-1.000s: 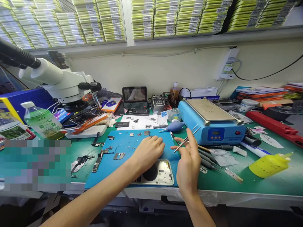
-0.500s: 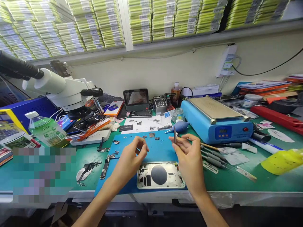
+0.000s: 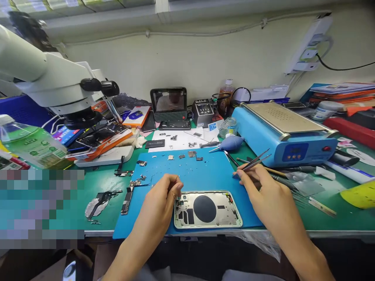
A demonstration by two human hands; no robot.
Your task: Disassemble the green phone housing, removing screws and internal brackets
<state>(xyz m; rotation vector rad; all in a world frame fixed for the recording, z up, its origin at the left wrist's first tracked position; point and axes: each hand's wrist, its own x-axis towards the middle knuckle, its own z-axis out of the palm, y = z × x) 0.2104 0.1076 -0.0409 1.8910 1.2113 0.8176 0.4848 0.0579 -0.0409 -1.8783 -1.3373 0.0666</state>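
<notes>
Flat on the blue mat (image 3: 213, 168) lies a phone's back housing (image 3: 228, 218) with a dark round patch in its middle. My left hand (image 3: 161, 199) is at its upper left corner, thumb and fingers pinched together; what they hold, if anything, I cannot make out. My right hand (image 3: 266, 191) grips a pair of tweezers (image 3: 255, 160) at the mat's right side, their slim arms pointing up and away to the right. Beside the left wrist lies a narrow circuit board (image 3: 126, 201). Small parts, among them a square metal piece (image 3: 191, 154), are scattered along the mat's far side.
A blue heating plate machine (image 3: 272, 136) stands to the right, with a blue air blower (image 3: 231, 143) near it. Behind is a small screen (image 3: 169, 102). To the left stand a microscope (image 3: 64, 84) and a green bottle (image 3: 35, 146). Hand tools (image 3: 283, 181) lie at the right.
The view has tilted down and come closer. My right hand has moved right, away from the housing, with the tweezers now lying over it. My left hand has come to the housing's upper left corner.
</notes>
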